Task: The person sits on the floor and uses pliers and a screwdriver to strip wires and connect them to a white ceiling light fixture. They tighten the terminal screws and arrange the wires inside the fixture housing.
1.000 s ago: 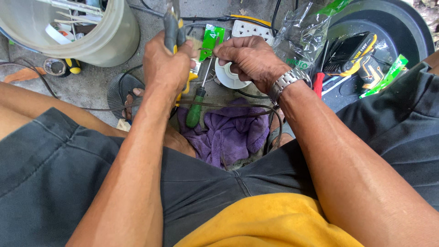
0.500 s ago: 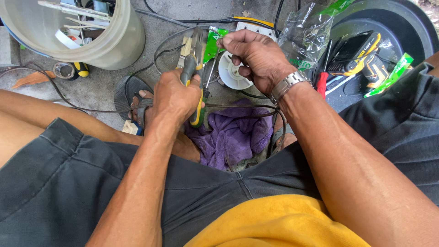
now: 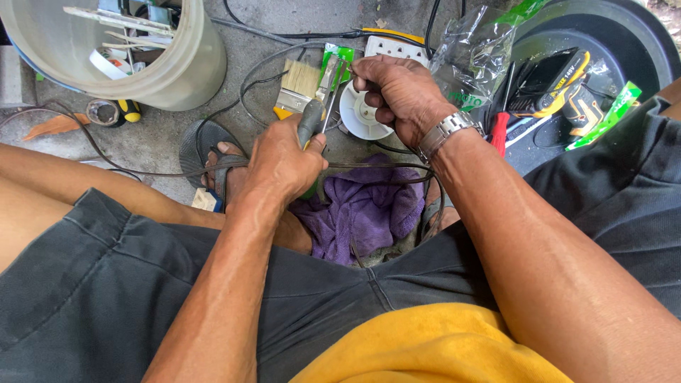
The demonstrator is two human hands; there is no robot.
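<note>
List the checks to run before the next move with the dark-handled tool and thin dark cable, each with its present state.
1. Left hand has a full grip on the dark-handled tool: ok.
2. Right hand pinches the thin dark cable end: ok.
3. Tool tip meets the cable end: cannot tell, too small.
4. White round plastic fitting lies within reach under the right hand: ok.
5. Cable run free of the purple cloth: not ok, it crosses over it.
6. Wooden-handled paintbrush clear of the hands: ok.

Concrete floor [image 3: 298, 21] bears a bucket [image 3: 177, 71], paintbrush [image 3: 298, 85], purple cloth [image 3: 369, 213], cables [image 3: 284, 34]
</note>
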